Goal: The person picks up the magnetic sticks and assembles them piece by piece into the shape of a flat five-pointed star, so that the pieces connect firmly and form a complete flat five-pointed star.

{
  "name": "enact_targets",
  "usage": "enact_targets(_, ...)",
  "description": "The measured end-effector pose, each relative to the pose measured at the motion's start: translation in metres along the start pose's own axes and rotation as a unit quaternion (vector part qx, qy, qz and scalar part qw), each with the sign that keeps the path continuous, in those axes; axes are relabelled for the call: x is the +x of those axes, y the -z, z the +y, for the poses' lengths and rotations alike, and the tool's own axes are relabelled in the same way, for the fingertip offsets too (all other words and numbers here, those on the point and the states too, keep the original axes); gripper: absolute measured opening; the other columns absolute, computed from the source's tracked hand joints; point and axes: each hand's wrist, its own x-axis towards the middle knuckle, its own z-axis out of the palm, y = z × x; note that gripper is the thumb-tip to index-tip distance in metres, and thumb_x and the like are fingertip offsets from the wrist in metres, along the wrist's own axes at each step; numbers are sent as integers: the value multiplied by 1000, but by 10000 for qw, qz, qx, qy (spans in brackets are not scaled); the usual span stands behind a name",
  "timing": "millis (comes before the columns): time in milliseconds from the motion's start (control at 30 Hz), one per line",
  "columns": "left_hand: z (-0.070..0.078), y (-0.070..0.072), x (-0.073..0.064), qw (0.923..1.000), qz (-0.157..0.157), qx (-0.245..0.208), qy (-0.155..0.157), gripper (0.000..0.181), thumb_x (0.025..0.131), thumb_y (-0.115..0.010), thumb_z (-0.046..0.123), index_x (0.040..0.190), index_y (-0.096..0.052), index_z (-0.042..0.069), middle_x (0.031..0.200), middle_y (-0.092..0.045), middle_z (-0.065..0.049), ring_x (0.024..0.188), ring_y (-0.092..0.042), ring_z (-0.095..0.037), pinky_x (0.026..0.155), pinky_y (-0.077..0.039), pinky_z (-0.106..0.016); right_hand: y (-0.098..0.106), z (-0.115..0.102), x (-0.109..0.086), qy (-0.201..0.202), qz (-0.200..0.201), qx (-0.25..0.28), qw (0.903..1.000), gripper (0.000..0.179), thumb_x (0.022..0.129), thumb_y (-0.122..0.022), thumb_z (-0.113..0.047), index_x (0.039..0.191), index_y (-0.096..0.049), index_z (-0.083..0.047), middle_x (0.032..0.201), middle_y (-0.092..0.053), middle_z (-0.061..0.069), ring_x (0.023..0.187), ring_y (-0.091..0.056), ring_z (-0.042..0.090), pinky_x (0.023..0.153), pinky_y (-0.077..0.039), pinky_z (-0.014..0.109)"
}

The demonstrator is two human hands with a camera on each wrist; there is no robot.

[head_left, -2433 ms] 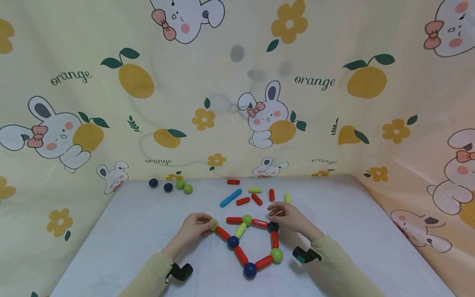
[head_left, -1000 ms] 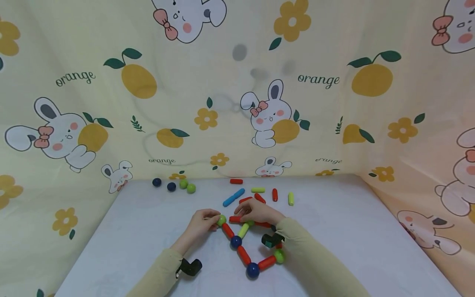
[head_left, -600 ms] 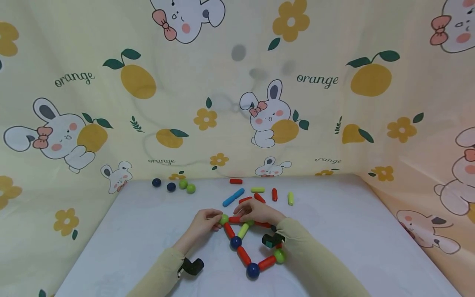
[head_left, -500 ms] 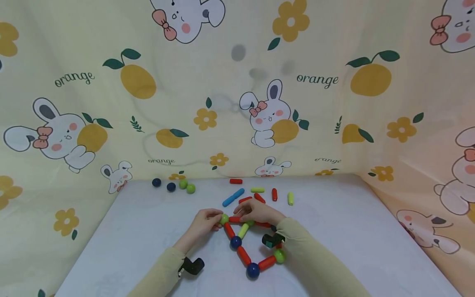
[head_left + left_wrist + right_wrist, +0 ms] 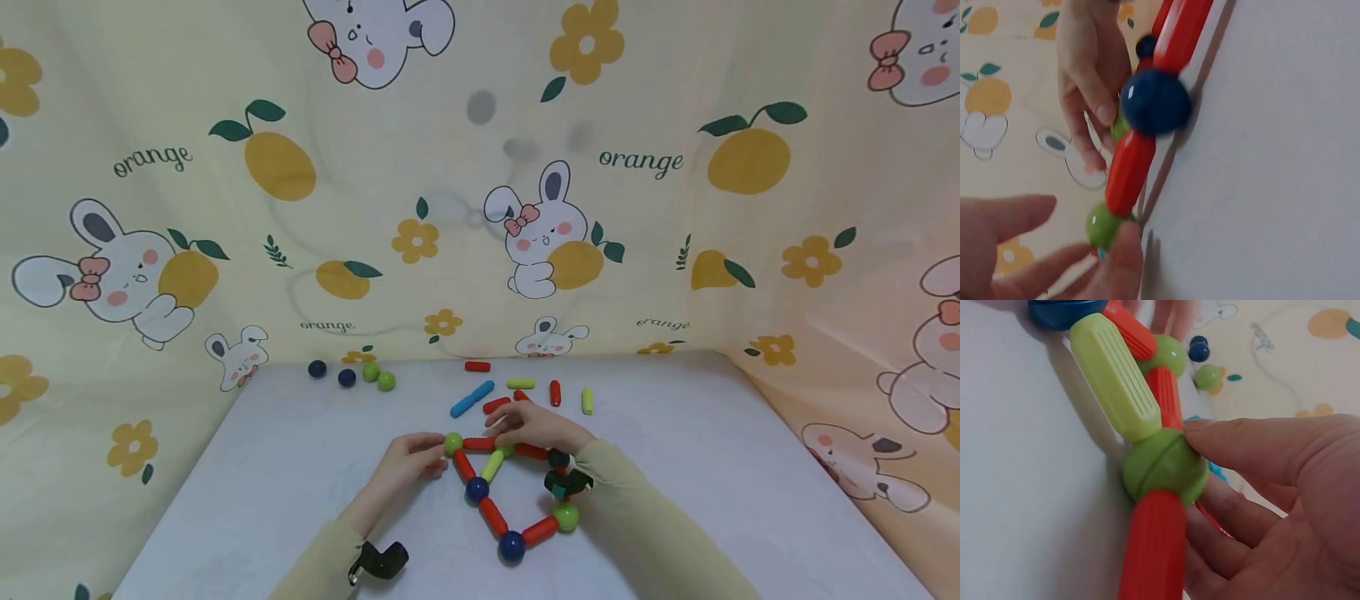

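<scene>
A frame of red rods (image 5: 493, 517), one lime rod (image 5: 1116, 378) and green and dark blue balls lies on the table. At its upper left corner, a green ball (image 5: 453, 442) joins two red rods. My left hand (image 5: 408, 462) is at this ball, fingers spread apart and one fingertip (image 5: 1125, 256) touching it. Along the top edge, my right hand (image 5: 536, 427) pinches a second green ball (image 5: 1163, 465), thumb on its side and fingers behind it. A dark blue ball (image 5: 1155, 102) sits below the left corner; another (image 5: 512, 547) marks the bottom corner.
Behind the frame lie several loose rods: a blue pair (image 5: 472, 399), red ones (image 5: 555, 392) and lime ones (image 5: 587, 401). Two dark blue balls (image 5: 347, 377) and two green balls (image 5: 386, 381) rest at the back left. A printed curtain (image 5: 420, 283) encloses the white table (image 5: 262, 500).
The right hand has moved left from the right corner to the top green ball. The corner green ball has swung right and met the red rod's end. The left hand's fingers have since loosened.
</scene>
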Motion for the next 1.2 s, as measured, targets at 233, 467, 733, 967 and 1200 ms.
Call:
enact_targets(233,-1,-27,-24,9994,215,-205,153,70,88,-71,17,143,-34,-5,103,-66,-15,80,-67,-24,72,-57,-34,9,6,-8,137,-132,100,9998,33,92,-63,-9,125,-60,-8,119,-65,6,110,-59,21,97,-44,42)
enact_targets(467,-4,-51,-28,9960,588,636,197,103,72,-85,24,149,-22,0,94,-64,-7,79,-63,-19,70,-56,-32,9,7,-9,64,-90,218,9997,33,92,-63,-8,126,-60,-8,120,-64,7,110,-58,22,94,-47,41)
enact_targets(733,-3,-57,-29,9915,855,979,92,107,66,-88,20,148,-24,0,92,-63,-5,84,-60,-20,74,-55,-37,7,7,-11,-12,63,165,9998,31,91,-64,-9,122,-62,-10,116,-65,4,106,-59,22,91,-47,41)
enact_targets(967,-6,-45,-28,9936,615,944,42,101,70,-86,17,149,-26,3,95,-65,-5,85,-63,-21,75,-56,-39,1,5,-13,-58,248,146,9996,29,90,-67,-9,118,-64,-10,110,-66,2,100,-59,21,88,-49,38)
enact_targets(1200,-9,-20,-29,9969,55,742,-263,91,76,-81,12,148,-27,2,105,-66,-11,84,-65,-21,74,-56,-36,-8,7,-15,-48,262,170,9995,28,89,-68,-14,116,-64,-11,105,-64,1,97,-57,21,85,-49,36)
